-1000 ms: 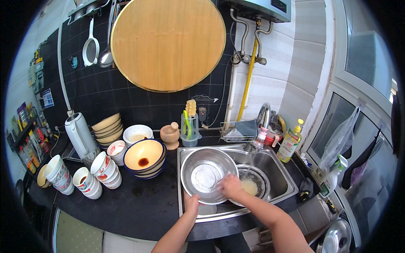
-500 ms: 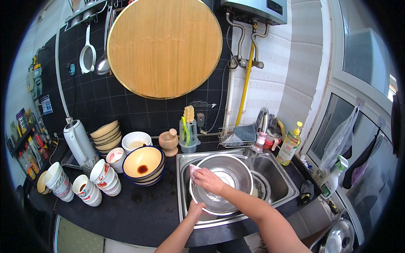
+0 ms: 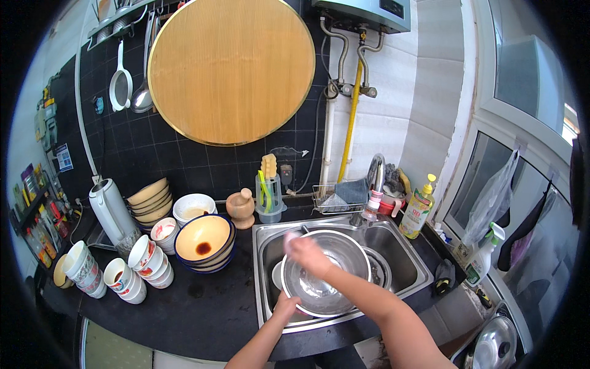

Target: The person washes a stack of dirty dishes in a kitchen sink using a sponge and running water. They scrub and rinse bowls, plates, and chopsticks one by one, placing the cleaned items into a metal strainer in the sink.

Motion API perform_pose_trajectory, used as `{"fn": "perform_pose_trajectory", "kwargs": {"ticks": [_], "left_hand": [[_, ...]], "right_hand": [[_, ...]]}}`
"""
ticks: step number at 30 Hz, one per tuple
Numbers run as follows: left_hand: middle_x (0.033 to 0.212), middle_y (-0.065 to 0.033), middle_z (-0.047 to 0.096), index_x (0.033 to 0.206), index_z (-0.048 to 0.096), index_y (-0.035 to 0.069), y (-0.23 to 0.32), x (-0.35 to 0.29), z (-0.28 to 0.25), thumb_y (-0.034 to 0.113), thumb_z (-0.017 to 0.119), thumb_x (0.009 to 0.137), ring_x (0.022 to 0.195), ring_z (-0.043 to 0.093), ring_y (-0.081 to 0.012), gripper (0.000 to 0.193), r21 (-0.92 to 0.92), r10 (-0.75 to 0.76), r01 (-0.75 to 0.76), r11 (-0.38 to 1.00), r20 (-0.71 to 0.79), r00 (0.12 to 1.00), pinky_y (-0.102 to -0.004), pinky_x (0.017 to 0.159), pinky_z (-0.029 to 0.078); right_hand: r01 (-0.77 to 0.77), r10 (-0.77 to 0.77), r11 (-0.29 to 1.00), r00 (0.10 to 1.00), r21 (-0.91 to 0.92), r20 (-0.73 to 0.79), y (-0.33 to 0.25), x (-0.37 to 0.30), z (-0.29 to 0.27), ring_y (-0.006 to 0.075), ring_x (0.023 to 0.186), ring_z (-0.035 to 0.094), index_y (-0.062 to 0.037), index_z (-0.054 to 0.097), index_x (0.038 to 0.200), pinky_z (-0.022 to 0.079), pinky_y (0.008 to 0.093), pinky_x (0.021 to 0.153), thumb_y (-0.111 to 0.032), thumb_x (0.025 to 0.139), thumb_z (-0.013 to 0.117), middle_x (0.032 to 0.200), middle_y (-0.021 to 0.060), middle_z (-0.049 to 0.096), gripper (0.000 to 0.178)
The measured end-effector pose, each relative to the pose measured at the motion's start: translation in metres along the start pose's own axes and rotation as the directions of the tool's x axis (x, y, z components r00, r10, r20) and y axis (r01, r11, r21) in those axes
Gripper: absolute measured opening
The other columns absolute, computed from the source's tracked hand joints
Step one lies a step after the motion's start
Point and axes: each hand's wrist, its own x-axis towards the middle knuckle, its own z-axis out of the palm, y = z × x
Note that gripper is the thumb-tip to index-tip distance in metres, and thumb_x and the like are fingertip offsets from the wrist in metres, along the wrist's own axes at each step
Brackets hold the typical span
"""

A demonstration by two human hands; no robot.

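A large round metal basin rests over the left side of the double sink, slightly tilted. My left hand grips its near left rim, the fingers going underneath. At the basin's far left rim is my right hand, smeared by motion, with a pinkish-white cloth pinched in its fingers. Under the basin's left edge a strip of a white round dish shows. A round metal piece sits in the right side of the sink, partly covered by the basin.
Stacked patterned bowls, large cream bowls and a wooden mortar crowd the counter on the left. Behind the sink stand the faucet and a wire rack. A yellow-capped soap bottle is at the right corner.
My right hand has lifted and shifted slightly along the far left rim with the cloth. The basin has moved a little to the right in the sink, uncovering the white dish's edge.
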Motion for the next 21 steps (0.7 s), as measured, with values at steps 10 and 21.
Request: {"fn": "perform_pose_trajectory", "kwargs": {"ticks": [10,21], "left_hand": [[0.115,-0.0118,0.048,0.127,0.034,0.005,0.014,-0.005,0.000,-0.008,0.043,0.061,0.096,0.055,-0.0252,0.067,-0.081,0.266,-0.291,0.953,-0.233,0.935,-0.0319,0.059,0.052],[0.136,-0.0182,0.030,0.140,0.011,0.009,0.001,0.001,-0.010,-0.009,0.041,0.063,0.120,0.037,-0.0257,0.085,0.155,0.482,-0.457,0.876,-0.253,0.839,-0.0261,0.097,0.031]], "right_hand": [[-0.285,0.311,0.888,0.950,-0.361,0.015,0.040,-0.053,-0.054,0.0281,0.096,0.046,-0.0095,0.059,0.090,0.039,0.0399,0.074,-0.019,0.070,0.057,0.101,0.0104,0.048,0.022],[-0.506,0.439,0.842,0.845,0.188,0.307,-0.109,-0.086,0.004,0.0312,0.083,0.055,-0.0126,0.063,0.102,0.045,0.0420,0.073,-0.033,0.086,0.048,0.089,0.0151,0.058,0.030]]}}
